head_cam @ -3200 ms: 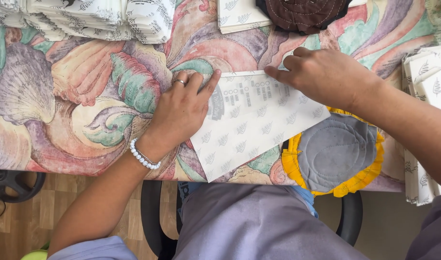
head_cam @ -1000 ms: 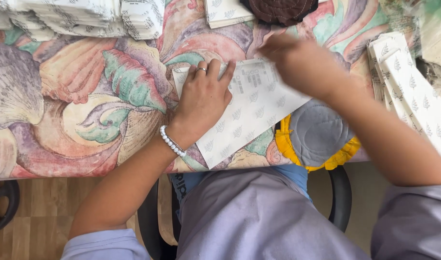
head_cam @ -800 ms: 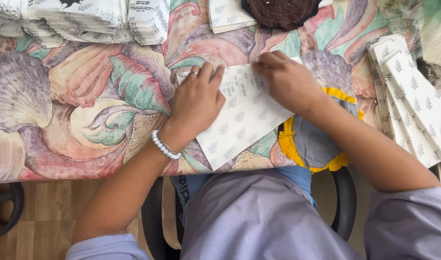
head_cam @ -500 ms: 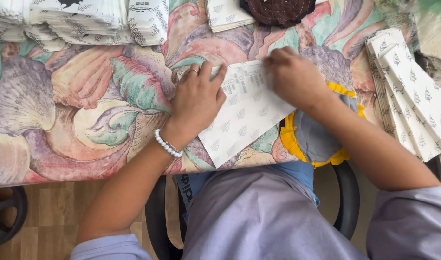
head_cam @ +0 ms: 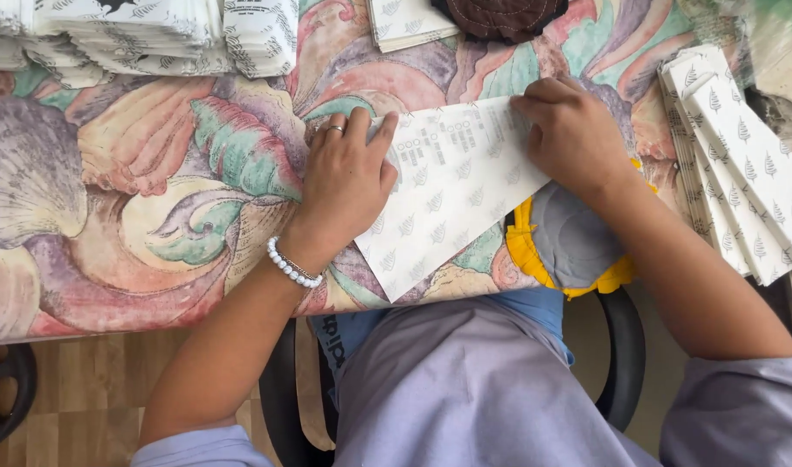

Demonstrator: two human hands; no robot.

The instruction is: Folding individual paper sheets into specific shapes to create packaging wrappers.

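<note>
White paper printed with small grey leaf shapes makes up the flat paper bag (head_cam: pixel 452 195) lying slantwise on the flowered tablecloth (head_cam: pixel 137 207), one corner reaching over the table's near edge. All places here are told from this bag. The left hand (head_cam: pixel 348 177) lies palm down on its left end, fingers spread and flat, a ring on one finger and a white bead bracelet (head_cam: pixel 292 266) at the wrist; it grips nothing, and seems to pin the sheet so that it cannot slide. The right hand (head_cam: pixel 573 138) sits on the upper right edge with fingers curled in and knuckles down, pressing the paper, likely along a fold; it encloses nothing that I can see. Just under the bag's right corner a grey round pad with a yellow rim (head_cam: pixel 573 246) peeks out. Well to the right lie fanned bags (head_cam: pixel 742 156) of the same print, and far to the upper left stand folded stacks (head_cam: pixel 137 35).
</note>
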